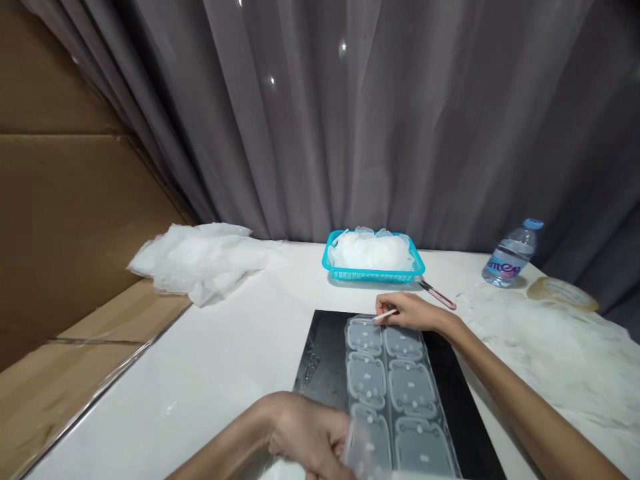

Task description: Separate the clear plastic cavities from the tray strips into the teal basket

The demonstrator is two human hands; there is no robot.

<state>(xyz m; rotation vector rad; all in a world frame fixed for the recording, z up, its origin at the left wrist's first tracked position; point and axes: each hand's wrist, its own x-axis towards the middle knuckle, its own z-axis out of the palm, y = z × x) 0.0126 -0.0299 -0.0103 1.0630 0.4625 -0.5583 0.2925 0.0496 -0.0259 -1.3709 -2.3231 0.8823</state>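
Gray curtain is hung beyond the right hand and left hand. White table is set beneath them. Black board is placed under the right hand; on it, a translucent sheet is laid, its long axis directed from the right hand toward the near side, past the left. Left fingers are curled beside a blurred clear piece; grip cannot be told. White stick is pinched by the right hand.

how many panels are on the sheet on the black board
6 in view. Left column: far panel, middle panel, near panel. Right column: far panel, middle panel, near panel. More may be hidden under the left hand or below the picture.
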